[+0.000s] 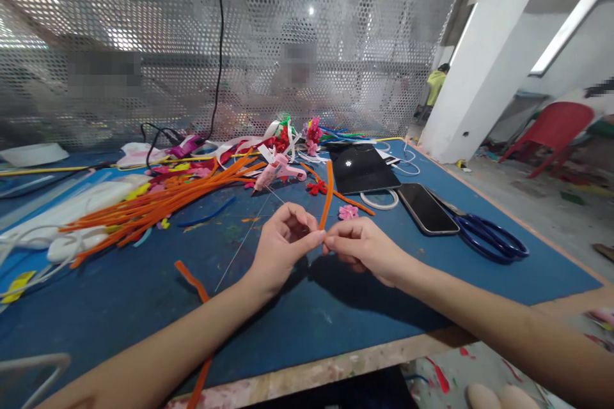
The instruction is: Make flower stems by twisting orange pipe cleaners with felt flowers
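Note:
An orange pipe cleaner [329,195] stands upright above my fingertips, at the middle of the view. My left hand [290,239] pinches its lower end between thumb and forefinger. Fingertips of my right hand [362,246] are closed on the same end, touching the left thumb; the fingers partly hide the lowest bit. Another orange strip [194,280] lies on the table and passes beneath my left forearm. Just beyond my hands are a pink felt-like flower [348,212], a red flower shape [316,187] and a pink glue gun [278,174].
A bundle of orange pipe cleaners [167,198] lies to the left, near white power strips [77,208]. On the right are a black tablet [362,169], a phone [428,209] and blue-handled scissors [494,236]. A perforated metal screen [268,45] rises behind the blue table [374,332].

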`<state>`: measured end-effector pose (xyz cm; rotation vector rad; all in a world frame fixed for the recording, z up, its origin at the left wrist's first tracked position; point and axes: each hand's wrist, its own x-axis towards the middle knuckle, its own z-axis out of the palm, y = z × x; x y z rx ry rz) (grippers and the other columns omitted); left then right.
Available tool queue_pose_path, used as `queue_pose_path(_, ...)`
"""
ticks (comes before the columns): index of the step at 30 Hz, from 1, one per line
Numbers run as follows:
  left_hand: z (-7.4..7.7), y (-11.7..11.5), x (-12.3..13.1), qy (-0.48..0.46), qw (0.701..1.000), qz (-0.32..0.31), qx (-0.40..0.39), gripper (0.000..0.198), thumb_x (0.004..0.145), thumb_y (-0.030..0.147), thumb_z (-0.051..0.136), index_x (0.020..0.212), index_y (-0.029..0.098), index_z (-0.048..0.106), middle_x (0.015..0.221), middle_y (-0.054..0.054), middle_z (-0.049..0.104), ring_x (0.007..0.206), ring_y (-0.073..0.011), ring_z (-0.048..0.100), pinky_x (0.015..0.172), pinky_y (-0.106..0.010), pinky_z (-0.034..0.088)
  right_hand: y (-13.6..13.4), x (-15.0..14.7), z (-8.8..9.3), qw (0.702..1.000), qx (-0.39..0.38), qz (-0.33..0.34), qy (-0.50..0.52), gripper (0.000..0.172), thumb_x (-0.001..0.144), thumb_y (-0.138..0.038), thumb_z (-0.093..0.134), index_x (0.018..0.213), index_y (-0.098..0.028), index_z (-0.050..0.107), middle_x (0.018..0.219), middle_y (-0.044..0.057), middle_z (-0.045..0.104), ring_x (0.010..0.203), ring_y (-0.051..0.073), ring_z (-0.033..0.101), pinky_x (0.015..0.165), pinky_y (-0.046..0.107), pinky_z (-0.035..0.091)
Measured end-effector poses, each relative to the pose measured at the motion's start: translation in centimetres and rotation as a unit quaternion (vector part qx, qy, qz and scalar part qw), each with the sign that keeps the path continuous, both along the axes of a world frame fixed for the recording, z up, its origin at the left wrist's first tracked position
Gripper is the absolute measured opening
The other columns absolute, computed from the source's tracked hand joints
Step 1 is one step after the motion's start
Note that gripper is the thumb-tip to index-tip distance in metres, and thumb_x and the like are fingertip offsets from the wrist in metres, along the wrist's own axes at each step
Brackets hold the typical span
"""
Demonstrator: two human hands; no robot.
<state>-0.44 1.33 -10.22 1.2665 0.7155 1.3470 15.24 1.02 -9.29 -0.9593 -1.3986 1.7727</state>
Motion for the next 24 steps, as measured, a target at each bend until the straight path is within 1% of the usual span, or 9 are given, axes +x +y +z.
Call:
queue_pose_path(2, 0.1, -0.1, 0.2, -0.025, 0.999, -0.01, -0.042, 0.027, 0.063, 0.009, 0.072, 0.077, 0.018, 0.051, 0.063, 0.007, 0.055, 0.054, -0.0063, 0.052, 0.055, -0.017, 0.044, -0.1, -0.3, -0.1, 1.0, 0.008, -0.004, 0.0, 0.02, 0.069, -0.032, 0.061, 0.065, -0.013, 0.059, 0.042, -0.009, 0.033, 0.036, 0.002, 0.022, 0.034, 0.016, 0.011)
queue_pose_path(5, 0.1, -0.3, 0.3, -0.042, 0.995, -0.042, -0.077, 0.017, 0.065, 0.012, 0.07, 0.067, 0.016, 0.054, 0.058, 0.007, 0.052, 0.05, -0.0069, 0.054, 0.054, -0.019, 0.043, -0.1, -0.4, -0.4, 1.0, -0.014, 0.004, 0.015, 0.02, 0.069, -0.032, 0.063, 0.065, -0.013, 0.059, 0.042, -0.009, 0.032, 0.036, 0.002, 0.022, 0.034, 0.015, 0.011)
queue_pose_path(7, 0.0, -0.3, 0.3, -0.038, 0.995, -0.058, -0.076, 0.012, 0.065, 0.012, 0.069, 0.063, 0.014, 0.057, 0.062, 0.005, 0.056, 0.051, -0.0073, 0.055, 0.054, -0.019, 0.043, 0.0, -0.3, -0.5, 0.998, -0.043, 0.015, 0.037, 0.02, 0.069, -0.032, 0.064, 0.065, -0.013, 0.059, 0.041, -0.01, 0.031, 0.037, 0.002, 0.02, 0.034, 0.015, 0.011)
queue_pose_path(9, 0.0, -0.2, 0.2, -0.026, 0.994, -0.07, -0.083, 0.005, 0.066, 0.013, 0.069, 0.068, 0.014, 0.064, 0.071, 0.001, 0.062, 0.054, -0.008, 0.057, 0.055, -0.02, 0.044, 0.0, -0.2, -0.6, 0.995, -0.076, 0.031, 0.063, 0.02, 0.07, -0.031, 0.065, 0.066, -0.013, 0.059, 0.041, -0.01, 0.029, 0.037, 0.002, 0.018, 0.033, 0.014, 0.01)
queue_pose_path(12, 0.1, 0.0, -0.1, -0.034, 0.989, -0.09, -0.114, 0.013, 0.065, 0.018, 0.073, 0.077, 0.014, 0.07, 0.074, -0.002, 0.066, 0.056, -0.0086, 0.057, 0.057, -0.021, 0.044, 0.1, 0.1, -0.6, 0.983, -0.126, 0.065, 0.116, 0.017, 0.072, -0.028, 0.064, 0.067, -0.013, 0.058, 0.041, -0.01, 0.026, 0.038, 0.002, 0.014, 0.034, 0.013, 0.01)
queue_pose_path(15, 0.3, 0.1, -0.2, -0.078, 0.98, -0.112, -0.143, 0.021, 0.057, 0.021, 0.08, 0.074, 0.015, 0.071, 0.071, -0.001, 0.067, 0.056, -0.0087, 0.057, 0.059, -0.021, 0.044, 0.2, 0.3, -0.6, 0.96, -0.182, 0.113, 0.182, 0.014, 0.073, -0.024, 0.063, 0.068, -0.012, 0.058, 0.042, -0.01, 0.023, 0.039, 0.002, 0.013, 0.033, 0.012, 0.011)
queue_pose_path(18, 0.4, 0.0, 0.0, -0.111, 0.973, -0.115, -0.166, 0.023, 0.051, 0.019, 0.083, 0.069, 0.014, 0.069, 0.069, -0.001, 0.066, 0.062, -0.0098, 0.059, 0.062, -0.02, 0.045, 0.2, 0.4, -0.7, 0.934, -0.221, 0.163, 0.229, 0.013, 0.074, -0.024, 0.062, 0.07, -0.012, 0.058, 0.042, -0.01, 0.023, 0.04, 0.003, 0.012, 0.032, 0.012, 0.011)
queue_pose_path(20, 0.3, -0.2, 0.1, -0.125, 0.971, -0.112, -0.173, 0.023, 0.05, 0.018, 0.083, 0.066, 0.013, 0.066, 0.068, 0.0, 0.065, 0.062, -0.0094, 0.059, 0.061, -0.019, 0.045, 0.2, 0.3, -0.8, 0.926, -0.226, 0.179, 0.243, 0.013, 0.074, -0.023, 0.062, 0.07, -0.012, 0.058, 0.042, -0.01, 0.024, 0.04, 0.003, 0.012, 0.032, 0.012, 0.011)
queue_pose_path(24, 0.2, -0.4, 0.3, -0.149, 0.965, -0.133, -0.168, 0.031, 0.056, 0.016, 0.08, 0.066, 0.016, 0.05, 0.065, 0.004, 0.06, 0.051, -0.0065, 0.055, 0.053, -0.017, 0.042, -0.1, -0.1, -1.1, 0.942, -0.182, 0.156, 0.235, 0.013, 0.075, -0.023, 0.062, 0.07, -0.012, 0.058, 0.042, -0.01, 0.027, 0.039, 0.002, 0.014, 0.034, 0.012, 0.012)
